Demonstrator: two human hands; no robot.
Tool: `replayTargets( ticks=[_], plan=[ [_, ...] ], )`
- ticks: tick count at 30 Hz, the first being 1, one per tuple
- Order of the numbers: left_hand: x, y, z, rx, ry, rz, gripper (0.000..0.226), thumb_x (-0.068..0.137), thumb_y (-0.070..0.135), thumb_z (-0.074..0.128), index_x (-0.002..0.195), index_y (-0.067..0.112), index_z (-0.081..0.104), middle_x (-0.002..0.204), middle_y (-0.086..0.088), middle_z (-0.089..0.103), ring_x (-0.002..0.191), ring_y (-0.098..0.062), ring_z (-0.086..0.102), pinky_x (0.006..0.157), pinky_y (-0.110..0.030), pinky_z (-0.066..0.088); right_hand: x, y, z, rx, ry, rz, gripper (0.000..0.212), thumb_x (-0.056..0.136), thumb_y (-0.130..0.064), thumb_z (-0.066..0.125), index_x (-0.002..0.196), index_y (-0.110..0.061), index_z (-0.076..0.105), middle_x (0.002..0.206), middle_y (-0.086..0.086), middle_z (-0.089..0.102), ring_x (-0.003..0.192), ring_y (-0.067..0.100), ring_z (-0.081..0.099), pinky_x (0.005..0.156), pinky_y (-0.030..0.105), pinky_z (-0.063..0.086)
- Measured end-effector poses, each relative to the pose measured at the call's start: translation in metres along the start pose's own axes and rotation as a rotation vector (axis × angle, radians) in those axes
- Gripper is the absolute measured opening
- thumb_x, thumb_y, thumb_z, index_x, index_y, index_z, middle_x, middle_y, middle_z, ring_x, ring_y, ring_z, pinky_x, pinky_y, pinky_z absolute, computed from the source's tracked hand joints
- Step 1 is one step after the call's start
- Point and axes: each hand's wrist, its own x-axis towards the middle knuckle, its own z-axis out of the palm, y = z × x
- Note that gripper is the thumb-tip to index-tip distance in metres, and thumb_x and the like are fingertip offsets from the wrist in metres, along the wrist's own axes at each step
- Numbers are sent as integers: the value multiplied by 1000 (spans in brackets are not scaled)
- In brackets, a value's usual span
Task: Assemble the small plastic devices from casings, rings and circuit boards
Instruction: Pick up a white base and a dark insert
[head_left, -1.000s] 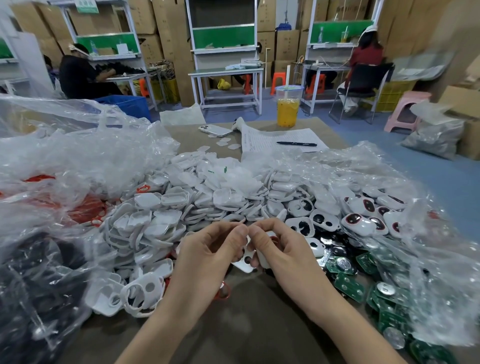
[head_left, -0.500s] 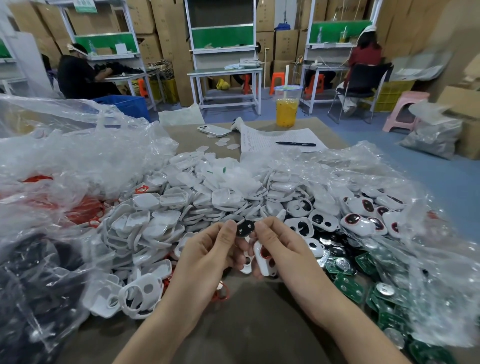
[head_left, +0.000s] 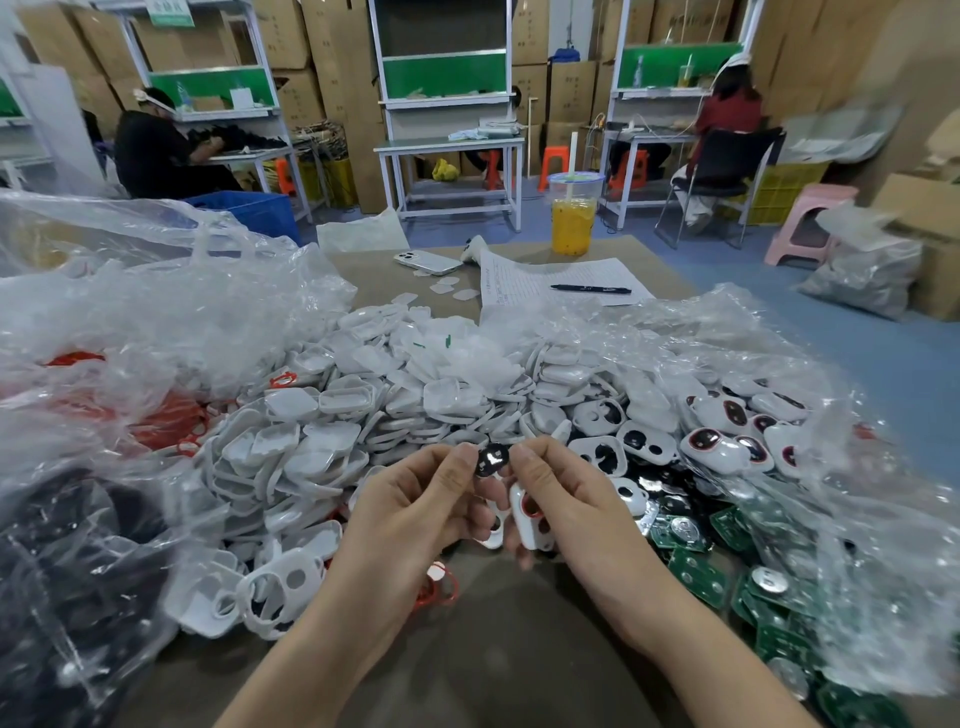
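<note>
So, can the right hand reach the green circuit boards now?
Likely yes, but not freely: the nearest circuit boards lie uncovered beside the right hand, yet it holds a white casing and, with the left hand, pinches a black piece.

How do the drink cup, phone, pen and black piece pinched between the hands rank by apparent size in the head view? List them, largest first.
1. drink cup
2. phone
3. pen and black piece: not ranked. The pen looks longer and the piece fuller, but the piece is far nearer the camera.
</note>
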Motion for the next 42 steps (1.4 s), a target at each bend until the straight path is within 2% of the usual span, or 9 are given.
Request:
replayTargets(
  ticks=[4,8,14,19,21,25,29,34,42],
  plan=[
    [1,0,1,-140,-50,-53,26,76,27,77,95,8,79,88,-18,71,69,-19,64,64,-27,55,3,4,-2,64,22,12,31,100,-38,56,96,-8,64,74,7,64,59,17,59,52,25,48],
    [1,-1,-4,-72,-38,-92,20,79,20,84,99,18,77,82,-8,68,71,-17,65,72,-34,45,9,7,-6,98,56,37,9,81,-34,74,87,-30,68,68,3,62,51,17,51,54,24,45],
    [0,-2,-3,74,-9,-17,29,78,31,82,107,29,76,91,2,74,82,-14,67,82,-36,52,10,14,-7,25,69,79,28,60,-28,63,85,-39,58,63,-9,49,52,11,43,52,25,37],
    [-5,1,1,282,45,28,16,86,31,76,100,39,74,93,8,76,80,-7,67,58,-36,49,14,7,-4,440,124,177,28,82,-2,45,103,-10,62,70,3,65,54,16,57,42,24,41],
    [-7,2,4,344,42,145,19,93,19,72,94,39,74,96,11,77,86,-4,70,55,-25,53,12,5,-5,412,91,169,32,92,2,43,109,-10,67,87,9,76,68,18,70,50,23,51],
    [-8,0,8,399,76,235,26,92,13,71,88,38,72,101,8,77,93,-11,74,69,-43,57,8,7,-4,311,108,98,25,105,-10,46,120,-15,66,94,0,76,84,15,74,71,26,59],
    [-8,2,10,454,103,305,34,90,5,71,85,39,72,101,7,75,86,-7,74,68,-13,52,5,7,-4,178,132,33,18,105,-19,49,117,-15,61,93,1,72,81,17,72,61,27,56],
    [-12,3,13,432,110,276,27,90,13,73,90,40,73,88,11,77,76,-2,69,57,-13,50,4,3,-3,128,170,-49,19,89,-31,65,103,-22,75,93,17,71,76,18,72,64,23,57],
    [-10,0,15,273,134,155,1,90,21,72,90,22,73,82,2,76,68,1,64,48,-11,44,5,15,6,154,123,-21,34,106,-3,43,120,-27,64,91,10,66,94,13,68,84,23,58]
  ],
)
